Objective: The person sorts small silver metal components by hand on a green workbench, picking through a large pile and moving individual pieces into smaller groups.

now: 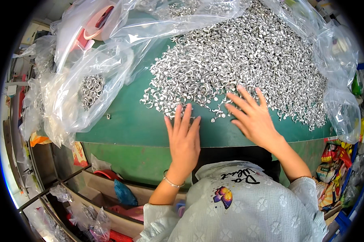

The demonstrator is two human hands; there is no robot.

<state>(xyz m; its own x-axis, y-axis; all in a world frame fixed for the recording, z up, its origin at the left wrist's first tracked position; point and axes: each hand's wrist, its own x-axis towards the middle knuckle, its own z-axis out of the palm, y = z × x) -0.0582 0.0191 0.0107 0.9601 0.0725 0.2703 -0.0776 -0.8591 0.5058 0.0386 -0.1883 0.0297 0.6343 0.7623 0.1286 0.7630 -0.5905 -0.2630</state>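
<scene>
A large heap of small, shiny, curved silver metal pieces spreads over the green tabletop. My left hand lies at the near left edge of the heap, fingers stretched forward, fingertips by a few loose pieces. To its right, my right hand reaches into the near side of the heap with its fingers spread. A small group of pieces lies on the table between the two hands. Neither hand shows anything gripped. Whatever lies under the fingertips is hidden.
Clear plastic sheeting covers the table's left and far sides, with another clear plastic bag at the right. More silver pieces sit in plastic at the left. Below the left edge is an open drawer. Colourful packages stand low at the right.
</scene>
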